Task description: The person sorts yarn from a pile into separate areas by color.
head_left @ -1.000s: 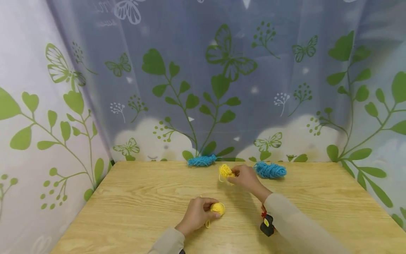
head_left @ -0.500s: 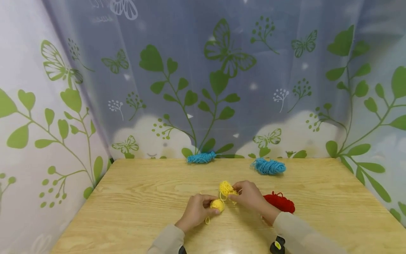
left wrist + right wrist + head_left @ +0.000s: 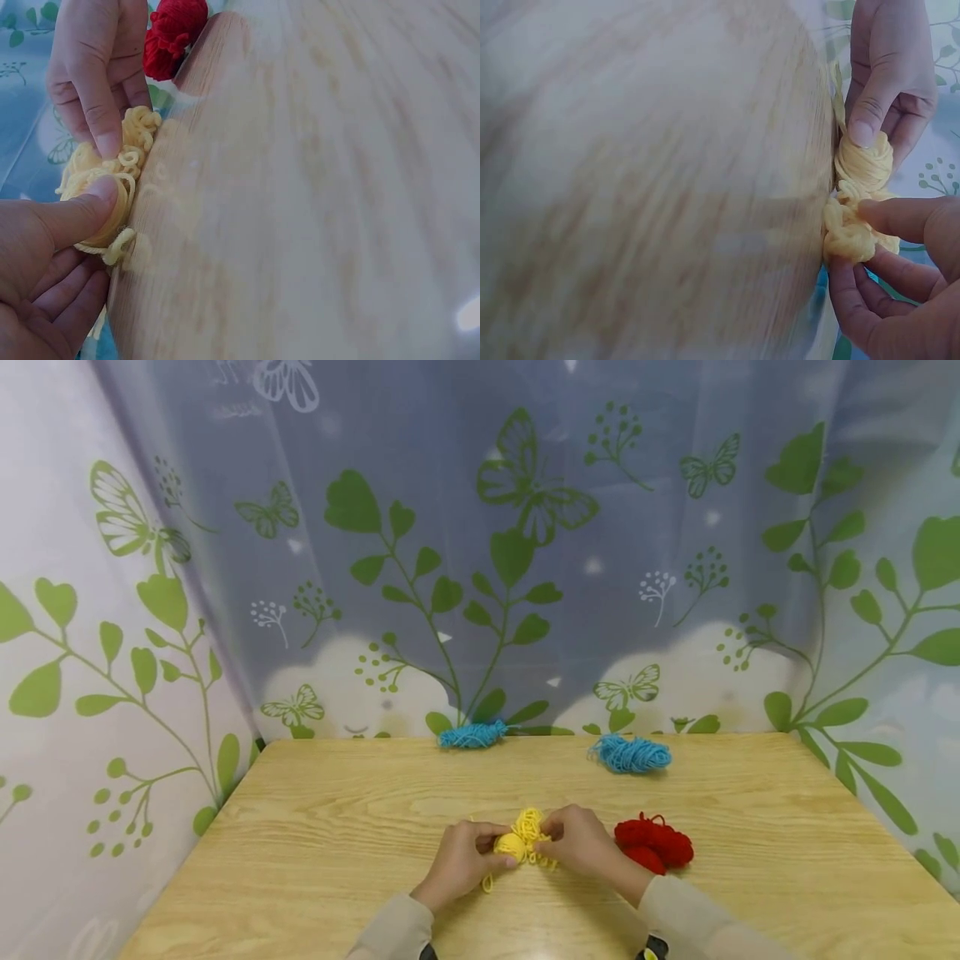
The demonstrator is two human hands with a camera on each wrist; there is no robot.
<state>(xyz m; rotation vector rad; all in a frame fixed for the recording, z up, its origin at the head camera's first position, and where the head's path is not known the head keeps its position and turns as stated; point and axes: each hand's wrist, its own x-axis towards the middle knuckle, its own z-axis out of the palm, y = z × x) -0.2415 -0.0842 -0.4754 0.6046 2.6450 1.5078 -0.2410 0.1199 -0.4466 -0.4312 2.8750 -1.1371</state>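
Note:
A small wound yellow yarn ball (image 3: 510, 849) is gripped between the thumb and fingers of my left hand (image 3: 459, 865), low over the table. Right beside it, my right hand (image 3: 581, 843) pinches a looser, loopy yellow yarn bundle (image 3: 529, 823). In the left wrist view, the ball (image 3: 112, 217) and the bundle touch, with curly loops spilling toward the table. The right wrist view has my thumb on the loopy bundle (image 3: 849, 238), while the wound ball (image 3: 864, 161) sits under the left thumb. A loose yellow strand hangs below the left hand.
Red yarn (image 3: 658, 843) lies on the wooden table (image 3: 337, 810) just right of my right hand. Two blue yarn skeins, one left (image 3: 472, 735) and one right (image 3: 632, 753), lie along the back edge. A patterned curtain (image 3: 420, 568) stands behind the table.
My right hand has come down toward me and leftward with the loopy yellow bundle, until it meets the ball. The red yarn has come into sight from behind the right arm. My left hand stays nearly still.

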